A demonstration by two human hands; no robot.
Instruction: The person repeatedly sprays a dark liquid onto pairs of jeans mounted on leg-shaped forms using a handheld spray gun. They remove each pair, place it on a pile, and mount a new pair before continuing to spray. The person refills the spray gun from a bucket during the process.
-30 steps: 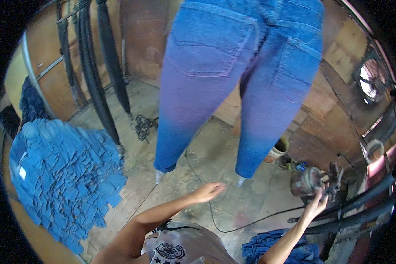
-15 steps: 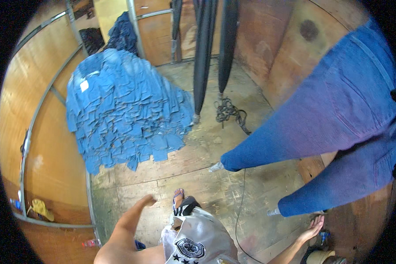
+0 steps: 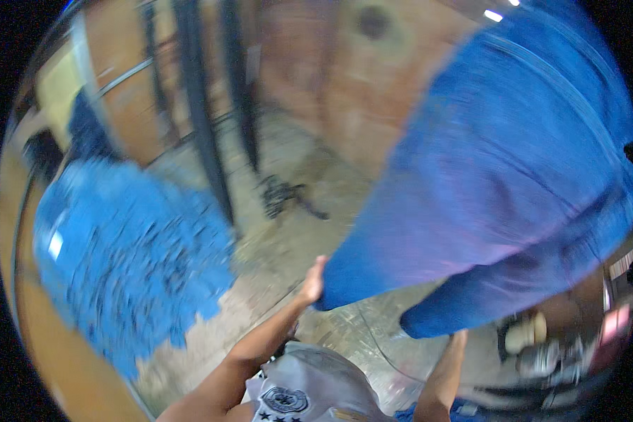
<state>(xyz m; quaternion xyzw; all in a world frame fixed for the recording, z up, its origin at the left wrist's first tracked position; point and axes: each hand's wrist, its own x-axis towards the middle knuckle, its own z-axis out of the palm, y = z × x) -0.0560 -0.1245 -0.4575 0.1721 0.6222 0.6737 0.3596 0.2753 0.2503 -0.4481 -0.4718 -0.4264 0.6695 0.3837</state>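
A large pair of blue jeans (image 3: 464, 183) with purplish patches fills the right side, its two legs slanting down toward me. My left hand (image 3: 314, 283) is at the hem of the nearer-left leg and touches its edge. Blur and the cloth keep me from seeing whether its fingers grip. My right hand (image 3: 458, 339) is up against the underside of the other leg, near its hem (image 3: 418, 323). The leg covers most of its fingers, so its hold cannot be made out.
A wide heap of blue denim (image 3: 133, 253) lies on the floor at left. Dark long tubes (image 3: 204, 112) hang at the back, with a coiled black cord (image 3: 285, 195) on the floor beside them. A thin cable (image 3: 373, 337) crosses the floor near me. Blurred items (image 3: 541, 344) stand at lower right.
My view has swung to the right. My left hand has risen from beside my body to the jeans' hem. My right hand, open before, has come up against the other leg.
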